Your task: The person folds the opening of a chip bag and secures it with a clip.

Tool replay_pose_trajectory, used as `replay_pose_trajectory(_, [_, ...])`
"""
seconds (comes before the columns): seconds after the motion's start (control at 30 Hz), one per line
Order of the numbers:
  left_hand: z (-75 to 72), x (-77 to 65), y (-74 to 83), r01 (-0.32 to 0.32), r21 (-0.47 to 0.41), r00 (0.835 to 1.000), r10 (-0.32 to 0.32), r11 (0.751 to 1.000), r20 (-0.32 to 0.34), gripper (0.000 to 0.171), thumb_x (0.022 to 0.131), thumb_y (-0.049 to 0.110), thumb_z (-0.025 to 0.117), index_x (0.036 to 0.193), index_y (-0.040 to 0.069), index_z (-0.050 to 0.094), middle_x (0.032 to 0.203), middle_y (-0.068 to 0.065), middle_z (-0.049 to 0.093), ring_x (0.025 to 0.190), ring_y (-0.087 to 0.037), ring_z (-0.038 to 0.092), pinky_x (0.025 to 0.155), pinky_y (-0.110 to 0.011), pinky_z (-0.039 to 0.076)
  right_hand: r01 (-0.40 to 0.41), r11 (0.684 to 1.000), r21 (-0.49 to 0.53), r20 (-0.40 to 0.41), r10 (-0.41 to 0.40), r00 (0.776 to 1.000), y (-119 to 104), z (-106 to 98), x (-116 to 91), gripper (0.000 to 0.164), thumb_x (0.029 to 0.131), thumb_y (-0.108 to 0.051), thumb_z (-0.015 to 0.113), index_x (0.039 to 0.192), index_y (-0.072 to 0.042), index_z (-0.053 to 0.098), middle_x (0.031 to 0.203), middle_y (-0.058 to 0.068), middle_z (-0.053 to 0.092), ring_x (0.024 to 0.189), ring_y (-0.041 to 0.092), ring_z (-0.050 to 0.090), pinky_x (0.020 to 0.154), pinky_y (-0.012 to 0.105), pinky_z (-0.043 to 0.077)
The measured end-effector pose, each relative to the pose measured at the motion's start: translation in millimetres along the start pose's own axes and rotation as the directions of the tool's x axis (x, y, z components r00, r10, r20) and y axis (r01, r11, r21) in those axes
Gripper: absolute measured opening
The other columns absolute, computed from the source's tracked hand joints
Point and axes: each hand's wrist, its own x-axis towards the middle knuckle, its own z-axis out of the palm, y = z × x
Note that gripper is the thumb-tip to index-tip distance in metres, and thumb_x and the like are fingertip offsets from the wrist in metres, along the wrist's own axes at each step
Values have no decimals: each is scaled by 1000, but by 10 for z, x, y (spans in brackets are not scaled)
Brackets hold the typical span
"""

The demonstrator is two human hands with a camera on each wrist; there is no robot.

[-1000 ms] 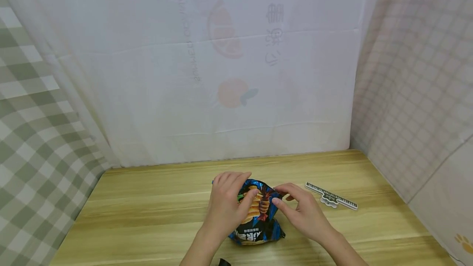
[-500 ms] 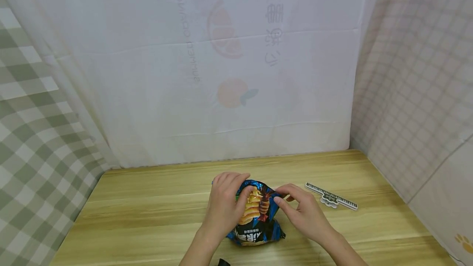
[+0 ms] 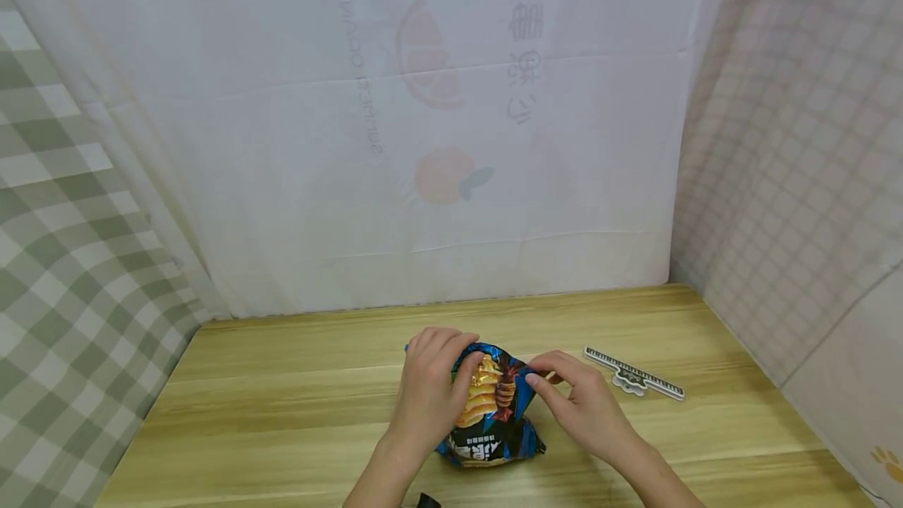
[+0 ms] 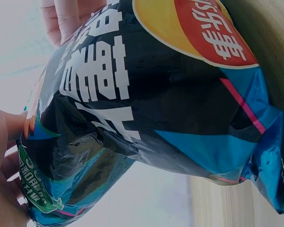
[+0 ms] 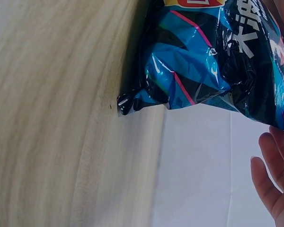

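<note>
A black and blue bag of chips [image 3: 485, 437] stands on the wooden table, its top toward the far side. My left hand [image 3: 432, 390] holds its upper left edge, thumb on the front and fingers reaching behind. With thumb and forefinger my right hand [image 3: 582, 402] pinches the upper right corner. In the left wrist view the bag [image 4: 180, 104] is plump below and creased beside the left hand [image 4: 2, 170]. The right wrist view has the bag's crimped lower corner at the table, and spread fingers of the right hand [image 5: 277, 175] behind the top edge.
Right of the right hand lies a white clip [image 3: 633, 373] with a long, dark-patterned bar. A small black object [image 3: 427, 501] shows at the bottom edge of the head view. White cloth [image 3: 451, 273] hangs behind the table, with checked cloth [image 3: 85, 257] at the left.
My left thumb has drawn back left across the bag's front. The right thumb and forefinger have come together on the upper right corner. The bag has barely moved.
</note>
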Motion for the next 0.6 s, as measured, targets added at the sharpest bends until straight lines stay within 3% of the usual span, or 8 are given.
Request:
replay_pose_trajectory(0.2, [-5,-1,-6,-5,18,1000,5,1000,-23,17,90,14,84,106,10,78,95,2,72,94,-20,64,88,-42,51,-7,1000,-19,-8,7,1000,-2,0,-3,13,96,-6,76,99,-19,76,96,-3,75,82,3,64,68,27,57])
replay_pose_trajectory(0.4, [-16,19,-16,-7,12,999,7,1000,-41,16,87,10,87,100,11,78,90,3,71,89,-18,64,81,-38,51,-22,999,-47,-20,21,1000,-8,-10,3,23,90,4,78,95,-19,75,91,-15,70,78,1,61,65,25,54])
replay_pose_trajectory(0.6, [-44,30,-22,5,-11,999,-6,1000,-39,9,88,10,85,93,12,78,87,4,71,86,-16,65,80,-37,52,-35,999,-42,-14,35,999,-14,-24,1,23,90,3,79,93,-20,75,89,-18,68,75,0,60,64,25,53])
